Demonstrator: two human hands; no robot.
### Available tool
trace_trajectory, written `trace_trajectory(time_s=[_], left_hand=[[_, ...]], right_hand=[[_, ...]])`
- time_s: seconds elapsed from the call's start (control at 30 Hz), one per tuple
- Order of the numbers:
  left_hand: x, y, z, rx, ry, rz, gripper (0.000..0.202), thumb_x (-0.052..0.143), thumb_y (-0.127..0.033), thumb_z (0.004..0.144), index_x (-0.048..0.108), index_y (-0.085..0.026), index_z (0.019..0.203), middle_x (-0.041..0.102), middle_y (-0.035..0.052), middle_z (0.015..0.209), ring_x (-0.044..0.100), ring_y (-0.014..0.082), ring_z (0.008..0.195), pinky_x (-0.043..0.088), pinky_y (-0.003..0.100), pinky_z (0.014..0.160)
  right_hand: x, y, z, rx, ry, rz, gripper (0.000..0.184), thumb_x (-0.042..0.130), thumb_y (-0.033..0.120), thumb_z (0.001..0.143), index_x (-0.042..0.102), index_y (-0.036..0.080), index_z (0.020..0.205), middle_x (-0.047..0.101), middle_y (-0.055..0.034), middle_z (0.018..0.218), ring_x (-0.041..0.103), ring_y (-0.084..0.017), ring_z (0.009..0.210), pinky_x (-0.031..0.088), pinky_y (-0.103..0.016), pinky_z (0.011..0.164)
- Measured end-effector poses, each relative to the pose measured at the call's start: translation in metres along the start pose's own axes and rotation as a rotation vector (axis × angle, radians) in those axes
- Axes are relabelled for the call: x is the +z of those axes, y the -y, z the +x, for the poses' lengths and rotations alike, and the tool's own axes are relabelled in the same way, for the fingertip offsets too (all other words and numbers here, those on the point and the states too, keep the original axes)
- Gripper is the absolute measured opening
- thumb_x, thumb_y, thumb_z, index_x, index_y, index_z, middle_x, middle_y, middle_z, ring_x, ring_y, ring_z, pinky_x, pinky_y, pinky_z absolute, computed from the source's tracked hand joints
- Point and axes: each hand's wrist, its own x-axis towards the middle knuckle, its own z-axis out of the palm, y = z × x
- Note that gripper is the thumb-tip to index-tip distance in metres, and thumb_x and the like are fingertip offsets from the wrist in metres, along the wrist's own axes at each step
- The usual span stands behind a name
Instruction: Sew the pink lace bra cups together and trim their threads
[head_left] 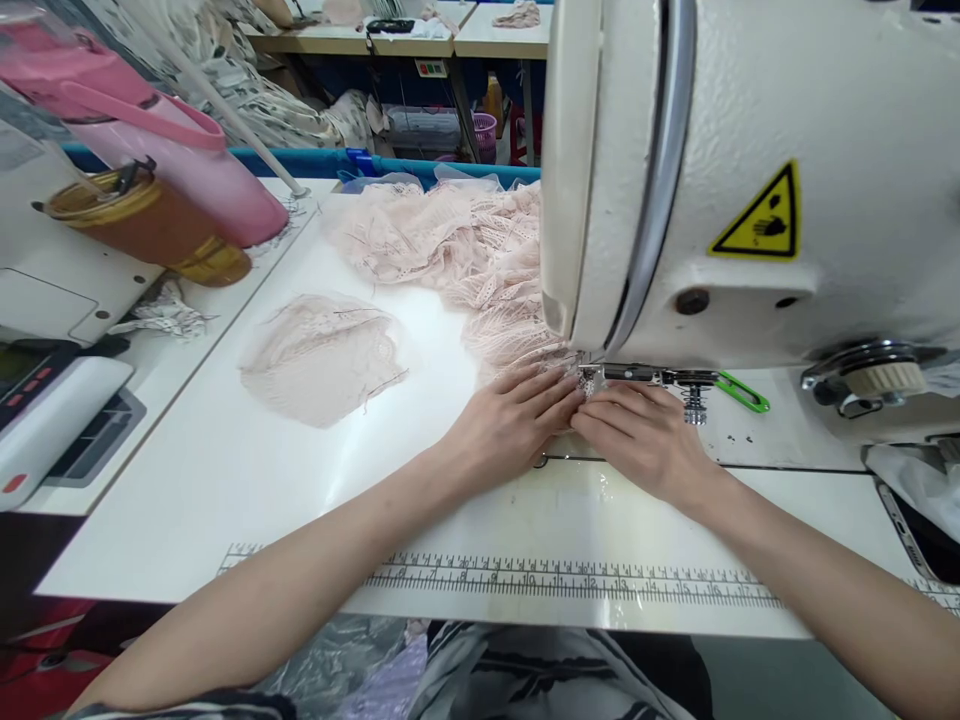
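Observation:
Pale pink lace fabric (pixel 510 330) lies bunched on the sewing table and runs under the sewing machine head (pixel 750 200). My left hand (pixel 517 415) rests flat on the lace, fingers stretched toward the presser foot (pixel 592 375). Close beside it, my right hand (pixel 641 430) has its fingers bent and pressed together at the lace edge, just in front of the foot. Its thumb is hidden, and most of the lace under both hands is covered. A separate pale pink fabric piece (pixel 326 360) lies flat to the left.
A green thread snipper (pixel 742 392) lies right of the foot. A ruler strip (pixel 540 580) runs along the table's front edge, with a phone (pixel 919 530) at the right. On the left stand a pink bottle (pixel 180 165) and a brown cup (pixel 150 225).

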Motion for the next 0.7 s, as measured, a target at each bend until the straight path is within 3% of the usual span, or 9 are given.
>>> trace_trajectory(time_s=[0.53, 0.7], left_hand=[[0.0, -0.0036, 0.0031, -0.049, -0.021, 0.014, 0.037, 0.048, -0.025, 0.095, 0.06, -0.009, 0.126, 0.063, 0.0107, 0.128, 0.06, 0.0252, 0.119, 0.048, 0.042, 0.105], [-0.0007, -0.0075, 0.0048, -0.061, -0.032, 0.021, 0.038, 0.045, -0.025, 0.095, 0.06, -0.008, 0.126, 0.062, 0.0112, 0.128, 0.059, 0.0252, 0.121, 0.048, 0.043, 0.105]], right_hand=[[0.001, 0.0003, 0.0026, -0.016, 0.018, -0.032, 0.025, 0.049, 0.004, 0.087, 0.067, 0.021, 0.091, 0.071, 0.001, 0.091, 0.061, -0.013, 0.093, 0.046, -0.029, 0.084], [0.0008, 0.0011, 0.0018, -0.019, 0.0, -0.048, 0.026, 0.05, -0.002, 0.083, 0.065, 0.017, 0.091, 0.071, 0.0006, 0.09, 0.062, -0.013, 0.096, 0.045, -0.028, 0.087]])
